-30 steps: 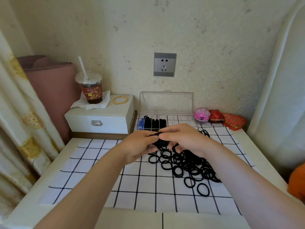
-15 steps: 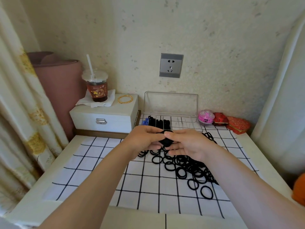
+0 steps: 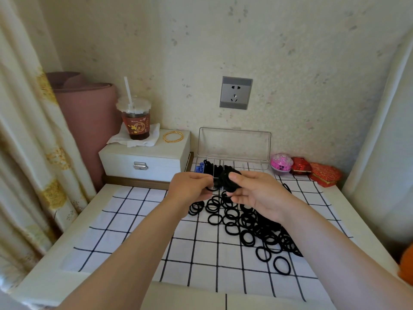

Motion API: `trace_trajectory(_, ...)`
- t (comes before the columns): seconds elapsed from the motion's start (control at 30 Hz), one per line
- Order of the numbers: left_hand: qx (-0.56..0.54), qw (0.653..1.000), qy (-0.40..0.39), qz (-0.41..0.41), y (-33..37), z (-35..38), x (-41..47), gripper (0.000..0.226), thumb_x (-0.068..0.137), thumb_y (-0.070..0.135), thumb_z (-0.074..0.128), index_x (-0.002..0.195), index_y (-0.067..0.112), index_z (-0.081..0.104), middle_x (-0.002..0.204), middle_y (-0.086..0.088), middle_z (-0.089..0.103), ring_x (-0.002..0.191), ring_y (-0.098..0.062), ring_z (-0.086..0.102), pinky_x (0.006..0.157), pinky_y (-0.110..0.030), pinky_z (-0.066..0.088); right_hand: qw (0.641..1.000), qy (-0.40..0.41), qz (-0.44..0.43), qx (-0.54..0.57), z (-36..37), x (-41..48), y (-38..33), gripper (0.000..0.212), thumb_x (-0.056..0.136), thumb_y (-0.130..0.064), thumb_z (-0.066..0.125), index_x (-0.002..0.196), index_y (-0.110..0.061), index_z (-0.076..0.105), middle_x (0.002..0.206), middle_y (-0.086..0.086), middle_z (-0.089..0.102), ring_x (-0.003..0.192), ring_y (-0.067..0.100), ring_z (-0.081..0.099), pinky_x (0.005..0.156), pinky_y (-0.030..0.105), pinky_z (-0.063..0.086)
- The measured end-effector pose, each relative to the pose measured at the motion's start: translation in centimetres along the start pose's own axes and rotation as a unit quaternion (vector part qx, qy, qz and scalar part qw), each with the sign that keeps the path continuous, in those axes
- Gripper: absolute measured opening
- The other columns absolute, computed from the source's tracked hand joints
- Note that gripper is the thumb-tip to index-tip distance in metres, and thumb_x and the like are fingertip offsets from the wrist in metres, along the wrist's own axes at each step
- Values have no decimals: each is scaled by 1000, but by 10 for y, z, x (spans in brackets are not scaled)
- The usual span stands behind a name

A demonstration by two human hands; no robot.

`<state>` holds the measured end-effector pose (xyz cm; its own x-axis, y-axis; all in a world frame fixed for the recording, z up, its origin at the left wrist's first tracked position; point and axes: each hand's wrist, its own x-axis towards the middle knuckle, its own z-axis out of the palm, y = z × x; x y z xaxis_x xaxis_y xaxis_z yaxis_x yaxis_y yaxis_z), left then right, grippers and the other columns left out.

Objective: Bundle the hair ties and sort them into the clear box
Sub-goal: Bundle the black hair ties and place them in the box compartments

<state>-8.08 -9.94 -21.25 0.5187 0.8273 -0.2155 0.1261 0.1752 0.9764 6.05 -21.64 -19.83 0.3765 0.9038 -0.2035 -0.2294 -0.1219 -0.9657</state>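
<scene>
A pile of loose black hair ties (image 3: pixel 250 222) lies on the checked cloth (image 3: pixel 134 224), right of centre. My right hand (image 3: pixel 252 191) grips a black bundle of hair ties (image 3: pixel 228 181) above the pile's far edge. My left hand (image 3: pixel 190 186) pinches one tie stretched off the bundle's left side. Behind the hands the clear box (image 3: pixel 234 151) stands open with its lid up against the wall. Black bundles fill its left compartments; the right ones look bare.
A white jewellery box (image 3: pixel 143 162) at the back left carries a drink cup with a straw (image 3: pixel 135 120) and gold bangles (image 3: pixel 173 136). Pink and red trinket boxes (image 3: pixel 299 165) sit at the back right. A curtain (image 3: pixel 26 153) hangs on the left.
Both hands rose and moved toward the clear box with the bundle. They have drawn slightly apart, stretching a tie between them. The camera tilted up a little.
</scene>
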Motion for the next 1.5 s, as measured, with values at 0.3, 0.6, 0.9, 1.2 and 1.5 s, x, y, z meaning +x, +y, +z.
trace_trajectory(0.3,-111,975,-184,-58,7,12,-6,29,99,23,55,112,1,69,105,-19,73,97,-26,72,80,-30,60,993,78,-21,-83,0,4,5,24,85,-18,78,107,-8,73,93,15,77,72,20,71,65,30,58)
trace_trajectory(0.6,-77,979,-186,-25,5,12,-4,21,95,7,60,114,7,69,106,-14,74,97,-23,72,83,-30,60,997,22,64,-39,-8,1,-1,31,88,-21,74,112,-2,70,104,18,75,78,22,71,67,31,60)
trace_trajectory(0.9,146,980,-84,106,-4,22,9,26,94,23,62,119,22,66,101,4,73,89,-11,71,75,-21,56,981,106,37,-157,-16,10,-1,19,88,-21,76,103,-10,70,95,13,76,79,23,75,73,34,63)
trace_trajectory(1.2,431,856,-7,286,-15,24,54,38,97,27,54,135,25,56,130,1,61,124,-16,47,104,-26,36,916,238,-61,-318,-34,64,-5,11,87,-21,73,82,-11,72,81,14,75,69,23,74,53,32,50)
trace_trajectory(1.5,504,797,-41,329,-33,29,69,57,92,44,54,146,30,40,142,4,46,133,-18,30,112,-38,25,775,207,-56,-595,-29,100,-7,24,75,-26,73,69,-3,72,65,12,69,61,25,64,54,36,53)
